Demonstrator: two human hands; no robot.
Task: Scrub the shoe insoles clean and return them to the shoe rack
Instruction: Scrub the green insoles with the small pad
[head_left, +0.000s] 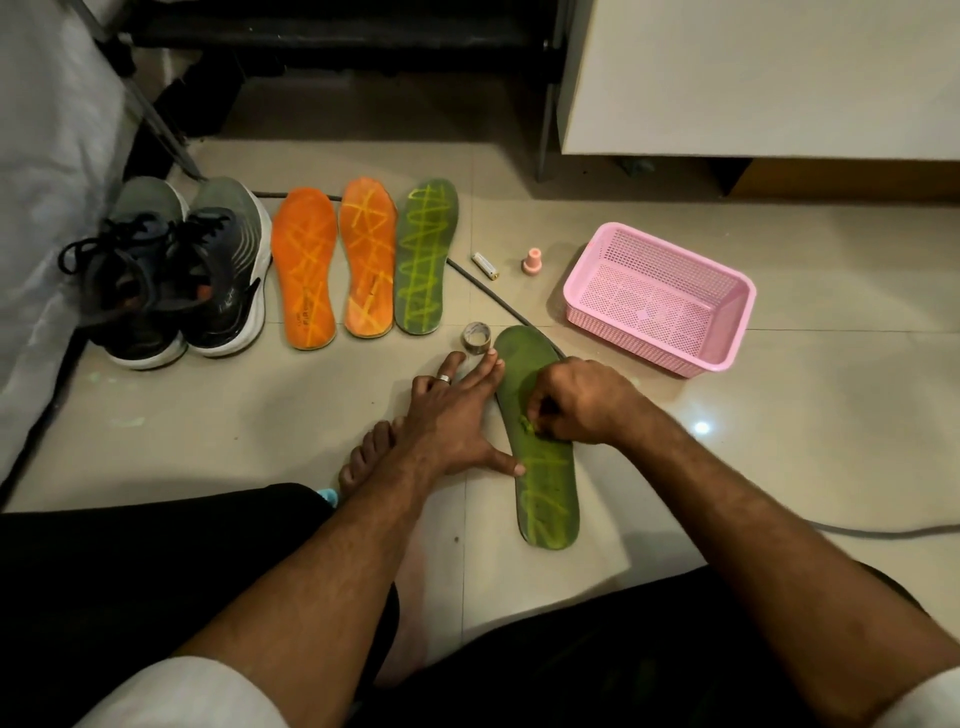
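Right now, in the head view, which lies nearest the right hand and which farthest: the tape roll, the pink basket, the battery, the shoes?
Measured from the right hand, which works on the green insole:
1. Tape roll, just up and left of the hand.
2. Pink basket, up and to the right.
3. Battery, farther up, beyond the tape.
4. Shoes, far left by the wall.

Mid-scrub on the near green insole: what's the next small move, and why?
Probably work the right hand toward the heel of the near green foam insole: yellow-green marks show there, while the toe end looks plain. The left hand rests spread on the floor, thumb at the insole's edge, and should keep bracing it.
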